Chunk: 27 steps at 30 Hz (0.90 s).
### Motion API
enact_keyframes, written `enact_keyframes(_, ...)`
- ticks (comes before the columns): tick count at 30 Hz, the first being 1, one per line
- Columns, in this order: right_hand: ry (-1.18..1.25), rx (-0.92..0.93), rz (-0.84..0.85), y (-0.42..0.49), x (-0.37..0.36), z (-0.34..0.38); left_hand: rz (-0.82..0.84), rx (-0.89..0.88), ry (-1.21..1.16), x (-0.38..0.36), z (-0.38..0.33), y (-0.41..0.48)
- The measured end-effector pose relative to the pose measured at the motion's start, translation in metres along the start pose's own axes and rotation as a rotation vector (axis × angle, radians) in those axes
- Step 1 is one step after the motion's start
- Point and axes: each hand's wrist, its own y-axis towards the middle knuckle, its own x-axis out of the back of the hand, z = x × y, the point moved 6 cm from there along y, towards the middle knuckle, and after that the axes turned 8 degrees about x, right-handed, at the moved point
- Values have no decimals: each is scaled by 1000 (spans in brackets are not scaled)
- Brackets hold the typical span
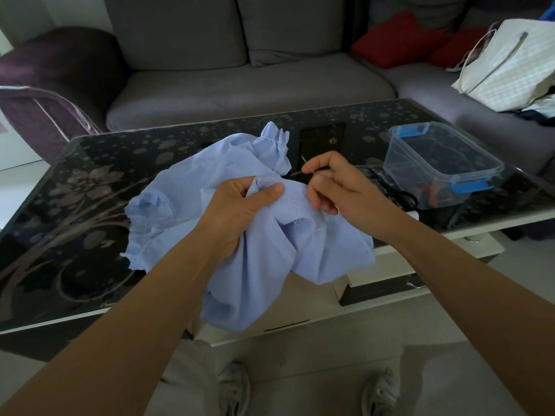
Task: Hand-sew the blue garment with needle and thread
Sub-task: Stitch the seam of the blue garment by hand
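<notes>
A crumpled light-blue garment (186, 190) lies partly on the dark glass table (75, 181) and hangs over its near edge. My left hand (240, 208) grips a bunched fold of it, thumb pressed on the seam edge. Just right of that fold, my right hand (339, 184) pinches a thin needle (307, 163) between thumb and forefinger, its tip pointing up and away. Pale thread (295, 211) loops loosely on the cloth below the right hand.
A clear plastic box (441, 163) with blue clips stands on the table's right side, black scissors (399, 193) lying beside it. A grey sofa (240, 82) with red cushions (399, 37) and a white bag (510, 64) lies beyond the table. My shoes show below.
</notes>
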Motion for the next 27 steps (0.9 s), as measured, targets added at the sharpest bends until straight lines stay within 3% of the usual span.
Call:
enact_keyframes(10, -139, 46, -44, -5, 0, 5, -31, 24, 13, 1, 3, 3)
enact_keyframes(27, -158, 0, -2, -5, 0, 4, -44, -36, 63, 1, -1, -1)
